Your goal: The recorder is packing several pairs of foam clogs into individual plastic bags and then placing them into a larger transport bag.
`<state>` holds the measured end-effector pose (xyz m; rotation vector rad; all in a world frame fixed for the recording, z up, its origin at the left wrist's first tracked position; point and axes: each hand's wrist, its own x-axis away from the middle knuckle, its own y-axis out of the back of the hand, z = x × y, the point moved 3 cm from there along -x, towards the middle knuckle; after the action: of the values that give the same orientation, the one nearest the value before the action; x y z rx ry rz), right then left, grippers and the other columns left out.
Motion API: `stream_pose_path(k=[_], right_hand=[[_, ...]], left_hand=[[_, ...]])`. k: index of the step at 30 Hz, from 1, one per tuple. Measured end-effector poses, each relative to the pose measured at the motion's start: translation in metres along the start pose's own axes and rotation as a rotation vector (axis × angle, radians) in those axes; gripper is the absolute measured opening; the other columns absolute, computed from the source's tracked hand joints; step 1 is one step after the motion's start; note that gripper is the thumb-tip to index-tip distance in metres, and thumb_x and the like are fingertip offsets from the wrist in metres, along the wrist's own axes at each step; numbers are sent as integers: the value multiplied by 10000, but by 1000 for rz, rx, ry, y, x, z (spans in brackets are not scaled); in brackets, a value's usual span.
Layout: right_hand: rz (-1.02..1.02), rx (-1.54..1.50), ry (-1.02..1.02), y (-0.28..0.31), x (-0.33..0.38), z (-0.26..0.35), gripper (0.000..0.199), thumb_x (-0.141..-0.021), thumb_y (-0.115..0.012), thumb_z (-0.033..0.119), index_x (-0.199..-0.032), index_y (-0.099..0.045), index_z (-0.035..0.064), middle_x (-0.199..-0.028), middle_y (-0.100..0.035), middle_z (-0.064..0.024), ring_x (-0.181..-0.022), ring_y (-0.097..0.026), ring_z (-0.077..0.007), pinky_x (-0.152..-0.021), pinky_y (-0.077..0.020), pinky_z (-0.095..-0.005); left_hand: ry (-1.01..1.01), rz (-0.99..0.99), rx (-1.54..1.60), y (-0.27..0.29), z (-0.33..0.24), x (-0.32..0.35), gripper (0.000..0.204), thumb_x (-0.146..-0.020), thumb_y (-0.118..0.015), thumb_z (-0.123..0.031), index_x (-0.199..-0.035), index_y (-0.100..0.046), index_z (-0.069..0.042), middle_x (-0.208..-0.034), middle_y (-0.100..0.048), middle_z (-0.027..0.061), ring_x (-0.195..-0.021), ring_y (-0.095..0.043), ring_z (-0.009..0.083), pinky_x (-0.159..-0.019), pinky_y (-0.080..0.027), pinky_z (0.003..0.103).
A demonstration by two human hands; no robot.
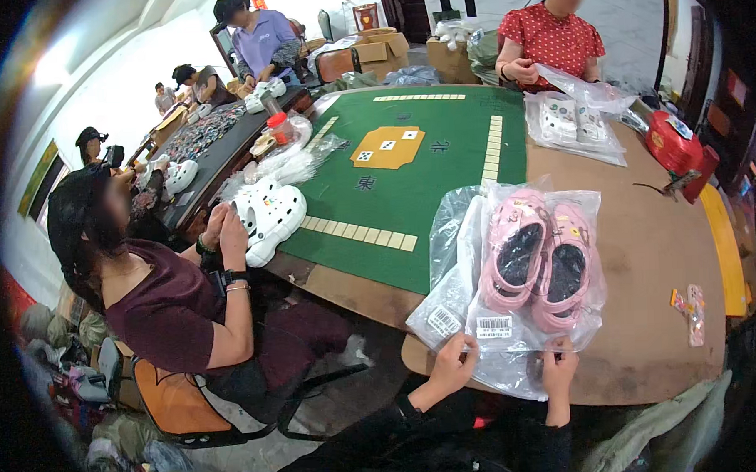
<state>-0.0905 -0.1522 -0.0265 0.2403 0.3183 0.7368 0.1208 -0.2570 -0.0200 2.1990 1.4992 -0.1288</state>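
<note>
A clear plastic bag [592, 291] lies on the table in front of me, with a pair of pink clogs [516, 244] side by side inside it. My left hand [451, 362] pinches the bag's near edge by a white barcode label [494, 327]. Further right, my right hand [558, 364] grips the same edge between thumb and fingers. Beneath and to the left of this bag, more clear plastic bags [450, 271] are spread, one with another barcode label [443, 320].
Green mat [376, 169] with tile patterns covers the table's left part. At left, a seated person handles white clogs [269, 215]. Across the table, someone holds a bag of white clogs [576, 125]. A red tape dispenser [676, 142] and a pink phone-shaped object [695, 315] lie right.
</note>
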Motion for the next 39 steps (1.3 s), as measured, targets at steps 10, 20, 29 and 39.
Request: stream_pose_path(k=[10, 20, 29, 39], right_hand=[[-10, 19, -12, -1, 0, -8, 157, -814, -618, 112, -756, -521, 3, -637, -529, -95, -613, -496, -173, -611, -423, -331], [-20, 68, 115, -1, -1, -11, 162, -859, -593, 72, -755, -482, 17, -621, -526, -34, -562, -525, -100, -534, -430, -262], [-31, 2, 30, -3, 0, -15, 161, -801, -631, 94, -749, -515, -5, -620, -533, -112, -577, -509, -210, -580, -421, -341], [-11, 11, 1, -1, -1, -14, 172, -800, -634, 102, -757, -505, -3, -630, -530, -110, -584, -506, -210, -586, -420, -341]], left_hand=[[22, 11, 32, 2, -3, 1, 113, -815, -589, -31, -907, -527, -12, -825, -570, 98, -700, -589, 198, -582, -472, 284], [14, 15, 43, 2, -4, 1, 118, -816, -583, -24, -909, -512, -9, -821, -563, 116, -677, -591, 221, -580, -469, 308], [18, 6, 38, 2, -4, 1, 113, -814, -582, -18, -902, -512, -9, -812, -564, 119, -651, -586, 226, -573, -464, 307], [-3, -3, 47, 2, -7, 0, 118, -806, -581, 2, -897, -507, -8, -810, -559, 107, -630, -569, 189, -562, -451, 290]])
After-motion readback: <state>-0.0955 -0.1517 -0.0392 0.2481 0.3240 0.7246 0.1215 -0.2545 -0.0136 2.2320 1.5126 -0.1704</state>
